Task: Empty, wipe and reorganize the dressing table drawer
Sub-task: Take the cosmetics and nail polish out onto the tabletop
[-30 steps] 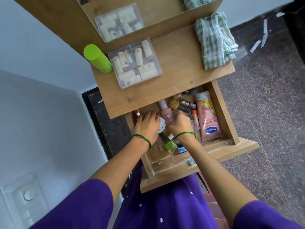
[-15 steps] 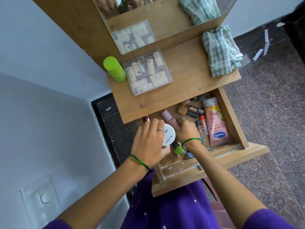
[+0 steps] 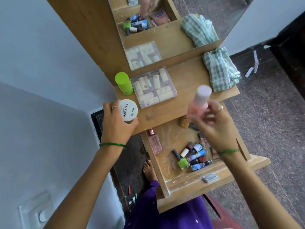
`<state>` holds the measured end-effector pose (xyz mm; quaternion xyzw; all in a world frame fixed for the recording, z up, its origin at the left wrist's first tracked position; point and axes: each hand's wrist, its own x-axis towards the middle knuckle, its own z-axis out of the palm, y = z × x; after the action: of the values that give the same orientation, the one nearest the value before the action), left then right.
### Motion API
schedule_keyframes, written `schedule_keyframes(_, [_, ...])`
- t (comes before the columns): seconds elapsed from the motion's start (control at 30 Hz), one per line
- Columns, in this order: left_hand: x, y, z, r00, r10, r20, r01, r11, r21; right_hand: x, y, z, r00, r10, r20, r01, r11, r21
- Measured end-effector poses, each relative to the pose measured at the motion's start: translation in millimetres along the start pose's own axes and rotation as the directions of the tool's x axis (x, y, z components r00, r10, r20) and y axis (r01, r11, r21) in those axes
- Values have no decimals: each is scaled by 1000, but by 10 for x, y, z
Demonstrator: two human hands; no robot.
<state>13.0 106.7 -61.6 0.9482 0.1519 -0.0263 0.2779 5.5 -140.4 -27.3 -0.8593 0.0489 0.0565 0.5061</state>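
The wooden drawer (image 3: 181, 182) stands pulled out below the dressing table top (image 3: 186, 76). My left hand (image 3: 115, 124) holds a round white nail polish remover jar (image 3: 128, 109) at the top's left front corner. Raised above the drawer's right side, my right hand (image 3: 216, 129) grips a pink bottle (image 3: 199, 103) with a pale cap, blurred. In the drawer lie a clear pink perfume bottle (image 3: 155, 144), a green nail polish (image 3: 183, 162), several small bottles (image 3: 196, 154) and an amber bottle (image 3: 184, 122). White dust streaks the drawer floor.
On the top sit a green can (image 3: 123, 83), a clear box of small tubes (image 3: 153, 86) and a checked cloth (image 3: 221, 68). The mirror (image 3: 165, 22) stands behind. A small grey case (image 3: 209, 177) rests on the drawer's front ledge. A wall is at left.
Both hands have risen out of the drawer. The left carried the white jar up to the table top; the right lifted the pink bottle. The view tilted upward, showing more mirror.
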Motion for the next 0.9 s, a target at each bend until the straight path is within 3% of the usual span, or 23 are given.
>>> schedule_keyframes(0.17, [101, -79, 73, 1000, -3, 20, 4, 1000, -24, 786, -14, 187, 992, -9, -127, 10, 1000, 1])
schedule_keyframes(0.3, [139, -122, 87, 999, 19, 44, -16, 997, -71, 1119, 65, 365, 992, 6, -127, -11, 999, -37])
schedule_keyframes(0.9, [233, -183, 40, 997, 40, 68, -25, 977, -213, 1297, 48, 624, 975, -4, -222, 5, 1000, 5])
